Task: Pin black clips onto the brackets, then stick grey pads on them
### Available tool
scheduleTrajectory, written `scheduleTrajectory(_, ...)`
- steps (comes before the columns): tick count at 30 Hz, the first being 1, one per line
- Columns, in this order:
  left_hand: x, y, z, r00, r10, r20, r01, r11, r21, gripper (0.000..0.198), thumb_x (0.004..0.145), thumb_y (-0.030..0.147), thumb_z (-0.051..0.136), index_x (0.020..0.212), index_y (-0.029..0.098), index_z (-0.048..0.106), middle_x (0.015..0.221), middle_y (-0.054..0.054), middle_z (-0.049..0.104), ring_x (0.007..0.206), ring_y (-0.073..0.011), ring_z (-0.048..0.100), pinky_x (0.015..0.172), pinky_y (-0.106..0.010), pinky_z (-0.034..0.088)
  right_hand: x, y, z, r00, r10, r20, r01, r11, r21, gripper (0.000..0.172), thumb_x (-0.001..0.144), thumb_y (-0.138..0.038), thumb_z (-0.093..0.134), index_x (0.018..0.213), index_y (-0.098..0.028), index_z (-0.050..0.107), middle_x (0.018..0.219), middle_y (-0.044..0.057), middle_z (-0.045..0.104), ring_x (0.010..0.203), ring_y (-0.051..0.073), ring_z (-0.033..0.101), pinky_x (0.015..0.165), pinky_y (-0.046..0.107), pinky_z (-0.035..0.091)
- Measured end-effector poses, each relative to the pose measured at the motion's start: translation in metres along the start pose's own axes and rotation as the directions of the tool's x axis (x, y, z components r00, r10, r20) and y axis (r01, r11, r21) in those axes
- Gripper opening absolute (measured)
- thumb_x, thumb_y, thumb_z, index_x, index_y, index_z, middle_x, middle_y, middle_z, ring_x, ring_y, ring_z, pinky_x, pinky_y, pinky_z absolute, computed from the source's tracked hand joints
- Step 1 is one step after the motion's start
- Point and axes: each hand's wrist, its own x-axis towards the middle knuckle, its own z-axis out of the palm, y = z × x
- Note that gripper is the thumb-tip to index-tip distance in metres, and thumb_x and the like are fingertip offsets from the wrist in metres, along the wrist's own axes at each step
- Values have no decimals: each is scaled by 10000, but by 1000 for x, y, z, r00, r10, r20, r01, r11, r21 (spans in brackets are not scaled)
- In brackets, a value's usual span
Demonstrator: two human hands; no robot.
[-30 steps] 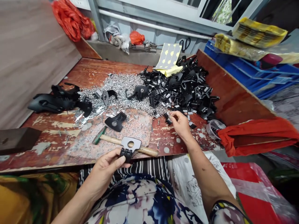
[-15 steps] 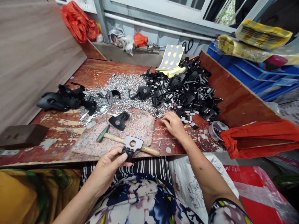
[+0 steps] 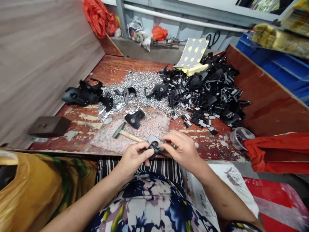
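Note:
Pinched in my left hand (image 3: 134, 158) is a black plastic clamp part (image 3: 154, 146) with a grey flat plate and a round hole. My right hand (image 3: 182, 149) is closed at the part's right side, fingertips together; whatever is between them is too small to make out. Behind the clamp part, a hammer (image 3: 132, 136) with a wooden handle and green head lies on a speckled stone slab (image 3: 106, 137). The handle's near end is hidden by my hands. Farther back on the slab rests another black plastic piece (image 3: 135, 119).
A heap of small silvery metal pins (image 3: 142, 79) spreads behind the slab. Black clamp parts (image 3: 207, 96) are piled to its right, under a grey-and-yellow sticker sheet (image 3: 193, 53). A dark metal block (image 3: 49, 126) stands left; a clear plastic tub (image 3: 238, 137) sits right.
My right hand has moved from the edge of the piles to the clamp part in my left hand. The view has shifted, and the part's grey plate now tilts.

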Motion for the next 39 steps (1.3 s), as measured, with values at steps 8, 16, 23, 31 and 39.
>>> scheduleTrajectory(8,4,-10,2,999,19,-29,-19,1000,-9,437,790,492,799,603,170,570,639,37,434,525,-92,478,463,-194,394,-18,-5,14,997,71,25,-74,986,147,256,974,-158,655,1212,-236,707,962,18,781,846,146,744,772,277,612)
scheduleTrajectory(16,1,-7,4,990,102,-96,-101,995,20,422,763,435,803,576,175,528,617,38,447,516,-83,425,450,-189,396,-33,3,22,1000,27,-11,-25,990,138,420,978,-143,647,1377,-268,616,1044,14,816,929,151,788,868,288,642)
scheduleTrajectory(23,-5,-8,-11,985,64,-158,-59,998,34,322,789,389,793,623,169,627,673,14,522,550,-95,482,462,-188,429,-54,69,-24,996,90,9,-82,944,-318,255,1002,-107,517,1080,-208,737,1036,67,799,956,207,751,863,353,602)
scheduleTrajectory(31,-9,0,-4,987,-43,-157,15,984,-176,326,687,379,838,577,161,622,630,15,524,512,-94,478,428,-201,467,-50,66,-6,872,-142,469,416,719,-556,237,1024,-106,490,1064,-134,722,822,79,681,787,223,599,751,375,502)
scheduleTrajectory(39,-8,-1,-18,974,-65,-217,-14,939,-344,286,670,350,847,650,147,647,634,1,580,481,-74,459,379,-173,403,-24,26,-10,981,184,-60,-185,983,-3,103,932,-147,665,953,-220,734,918,24,784,820,185,729,741,313,558)
